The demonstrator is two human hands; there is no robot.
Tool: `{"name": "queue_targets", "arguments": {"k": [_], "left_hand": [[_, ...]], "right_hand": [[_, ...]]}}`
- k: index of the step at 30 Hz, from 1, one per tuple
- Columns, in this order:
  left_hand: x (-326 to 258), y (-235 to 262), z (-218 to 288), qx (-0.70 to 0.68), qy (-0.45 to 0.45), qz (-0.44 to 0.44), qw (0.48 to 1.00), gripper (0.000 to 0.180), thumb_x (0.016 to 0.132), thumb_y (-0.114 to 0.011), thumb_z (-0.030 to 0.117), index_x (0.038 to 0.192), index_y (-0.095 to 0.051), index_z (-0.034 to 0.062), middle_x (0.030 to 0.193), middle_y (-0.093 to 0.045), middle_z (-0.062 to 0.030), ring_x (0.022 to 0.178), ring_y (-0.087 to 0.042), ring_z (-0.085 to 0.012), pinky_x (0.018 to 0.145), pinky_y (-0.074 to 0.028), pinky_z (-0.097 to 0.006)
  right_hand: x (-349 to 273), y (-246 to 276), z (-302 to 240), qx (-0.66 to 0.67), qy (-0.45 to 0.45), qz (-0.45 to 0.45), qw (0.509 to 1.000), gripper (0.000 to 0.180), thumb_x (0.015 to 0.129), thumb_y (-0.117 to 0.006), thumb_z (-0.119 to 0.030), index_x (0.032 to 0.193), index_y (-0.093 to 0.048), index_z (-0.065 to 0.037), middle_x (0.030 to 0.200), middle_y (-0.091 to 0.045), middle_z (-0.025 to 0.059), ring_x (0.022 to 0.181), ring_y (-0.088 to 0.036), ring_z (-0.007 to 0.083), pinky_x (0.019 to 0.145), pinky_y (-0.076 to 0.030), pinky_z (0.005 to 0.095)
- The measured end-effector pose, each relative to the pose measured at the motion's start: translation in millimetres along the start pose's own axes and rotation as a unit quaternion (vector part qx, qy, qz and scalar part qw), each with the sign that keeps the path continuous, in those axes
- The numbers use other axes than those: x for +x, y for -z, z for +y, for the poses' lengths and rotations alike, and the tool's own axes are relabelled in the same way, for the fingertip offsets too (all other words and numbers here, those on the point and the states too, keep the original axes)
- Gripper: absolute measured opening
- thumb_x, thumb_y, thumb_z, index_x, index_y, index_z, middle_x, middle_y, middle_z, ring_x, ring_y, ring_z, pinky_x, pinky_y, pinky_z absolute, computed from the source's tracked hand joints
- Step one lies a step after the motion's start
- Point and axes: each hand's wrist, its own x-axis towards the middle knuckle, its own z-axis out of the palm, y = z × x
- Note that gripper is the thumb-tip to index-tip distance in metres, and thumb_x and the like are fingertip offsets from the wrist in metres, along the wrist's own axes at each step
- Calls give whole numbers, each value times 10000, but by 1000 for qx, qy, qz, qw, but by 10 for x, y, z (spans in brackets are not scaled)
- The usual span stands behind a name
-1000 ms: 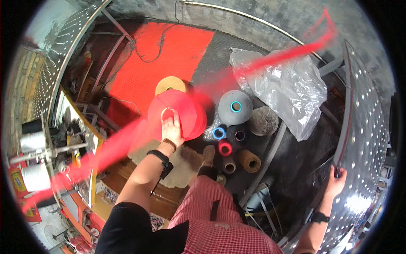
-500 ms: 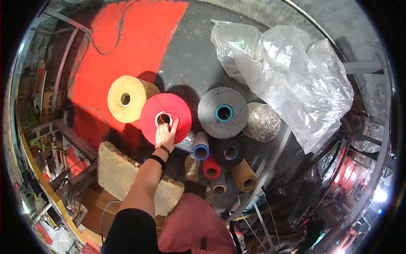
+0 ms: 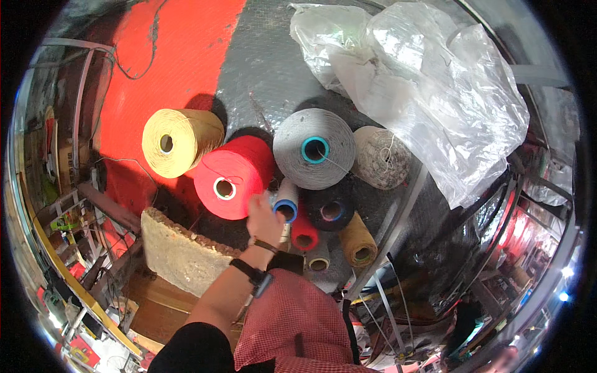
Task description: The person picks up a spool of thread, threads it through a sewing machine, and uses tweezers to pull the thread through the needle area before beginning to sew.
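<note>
My left hand (image 3: 264, 217) is blurred by motion beside the lower right edge of a large red yarn cone (image 3: 239, 168). Right by its fingers stands a narrow grey yarn tube (image 3: 287, 191) with a blue rim; I cannot tell whether they touch, or how the fingers are set. The red cone leans with its pale core towards me and a loose thread across its face. A yellow yarn cone (image 3: 180, 140) stands to its left, and a big grey cone (image 3: 305, 133) with a teal core to its right. My right hand is out of view.
A speckled yarn ball (image 3: 380, 158) lies by crumpled clear plastic sheeting (image 3: 429, 105). Nearer are a small red cone (image 3: 303, 235), a black cone (image 3: 329, 208) and a brown cone (image 3: 357, 242). A rough stone-like slab (image 3: 180, 252) sits left of my forearm. A metal bar (image 3: 392, 230) runs along the right.
My left hand has left the red cone's core and moved right and slightly down. The red cone now tilts differently, showing more of its side. The whole view has shifted slightly.
</note>
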Motion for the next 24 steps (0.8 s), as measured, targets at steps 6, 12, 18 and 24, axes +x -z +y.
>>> {"name": "queue_targets", "arguments": {"k": [6,12,18,24], "left_hand": [[-31,-1161,384,46,-135,-6,990,544,732,-648,280,1146,-428,4,1067,-500,-195,1050,-496,-329,842,-449,-420],[199,-1247,620,78,7,-116,990,546,665,-689,220,1086,-407,19,936,-567,-193,861,-599,-339,758,-494,-409],[-616,-377,622,-29,-117,-67,990,639,640,-664,243,1184,-406,28,949,-579,-203,839,-589,-375,735,-479,-423],[-1825,1146,501,-147,-159,-28,976,555,610,-674,129,1121,-482,28,890,-615,-184,824,-627,-322,715,-493,-369]], "right_hand": [[212,177,448,-254,336,-51,906,218,866,-479,-200,780,-551,-14,723,-519,93,607,-510,198,518,-407,311],[17,-57,-103,60,94,-34,993,235,856,-466,-213,785,-552,-6,741,-510,111,647,-513,211,563,-413,330],[142,20,852,230,-62,-128,963,285,888,-511,-214,1057,-540,14,1052,-524,71,1011,-459,153,920,-343,304],[82,-315,303,311,40,-117,942,73,857,-521,-83,880,-471,-34,844,-452,16,794,-417,106,744,-352,222]]}}
